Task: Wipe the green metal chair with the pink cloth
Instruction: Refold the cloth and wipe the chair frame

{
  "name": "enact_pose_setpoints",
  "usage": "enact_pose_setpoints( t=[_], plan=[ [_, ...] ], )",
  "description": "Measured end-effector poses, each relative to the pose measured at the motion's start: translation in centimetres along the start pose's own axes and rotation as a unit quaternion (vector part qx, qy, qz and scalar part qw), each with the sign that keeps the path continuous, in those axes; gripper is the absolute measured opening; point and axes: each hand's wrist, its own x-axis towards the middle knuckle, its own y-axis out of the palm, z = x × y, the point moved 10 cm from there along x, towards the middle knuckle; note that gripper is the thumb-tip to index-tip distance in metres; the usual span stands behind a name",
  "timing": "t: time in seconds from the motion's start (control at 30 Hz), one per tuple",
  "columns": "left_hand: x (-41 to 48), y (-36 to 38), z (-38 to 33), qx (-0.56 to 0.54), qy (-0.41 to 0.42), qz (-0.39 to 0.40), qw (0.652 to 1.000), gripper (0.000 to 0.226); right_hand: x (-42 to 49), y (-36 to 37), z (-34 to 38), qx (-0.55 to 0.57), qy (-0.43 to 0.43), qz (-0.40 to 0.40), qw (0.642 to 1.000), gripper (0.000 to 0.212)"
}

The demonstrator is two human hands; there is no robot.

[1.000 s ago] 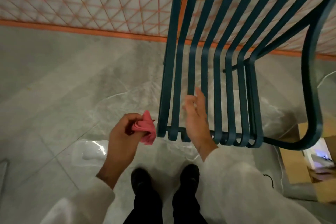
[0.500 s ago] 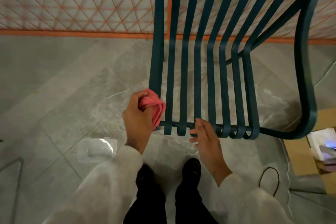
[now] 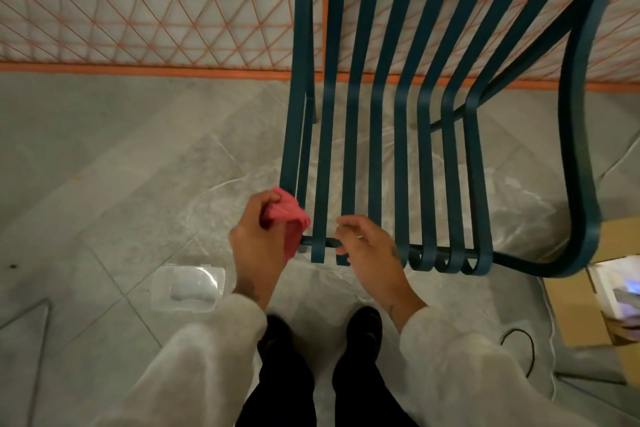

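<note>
Head view, looking down past both sleeves to the floor [image 3: 104, 163].

Chair [image 3: 349, 135]: green metal, slatted seat running away from the camera, slat ends curled down over a front crossbar. Armrest loop on the right side. It stands on grey tile in front of an orange lattice fence [image 3: 145, 10].

Left hand [image 3: 258, 239]: fingers curled tight around the cloth [image 3: 287, 215], which is pink and bunched. Cloth is pressed against the near end of the leftmost slats, right at the front left corner of the seat, with part of it hanging down beside the crossbar.

Right hand [image 3: 370, 250]: fingers loosely bent and slightly spread, holding nothing. Fingertips sit at the crossbar between the second and third slat ends (contact looks likely, but whether it grips the bar cannot be told). A ring shows on one finger.

Other items: clear plastic container [image 3: 188, 289] lying on the floor left of the left wrist, well apart from the chair. Cardboard box [image 3: 575, 305] at the right edge, near the armrest. Black shoes [image 3: 363, 322] below the hands, toes pointing at the chair.
</note>
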Motion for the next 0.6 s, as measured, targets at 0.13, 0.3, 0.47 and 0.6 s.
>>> enact_pose_setpoints(
  t=[0.13, 0.3, 0.47, 0.6],
  plan=[
    [-1.1, -0.1, 1.5, 0.010, -0.028, 0.043, 0.999, 0.017, 0.1, 0.9, 1.0, -0.005, -0.016, 0.008, 1.000, 0.013],
    [2.7, -0.6, -2.1, 0.005, 0.021, 0.012, 1.000, 0.022, -0.3, 1.8, 2.3, 0.005, -0.015, 0.009, 1.000, 0.014],
    [5.2, -1.5, -3.7, 0.044, 0.050, 0.013, 0.998, 0.026, -1.2, 0.9, 3.6, 0.029, -0.021, 0.000, 0.999, 0.017],
    [2.6, -2.5, -8.4, -0.024, 0.136, 0.043, 0.989, 0.031, -3.0, -0.3, 5.8, 0.073, -0.079, -0.006, 0.994, 0.042]
  ],
)
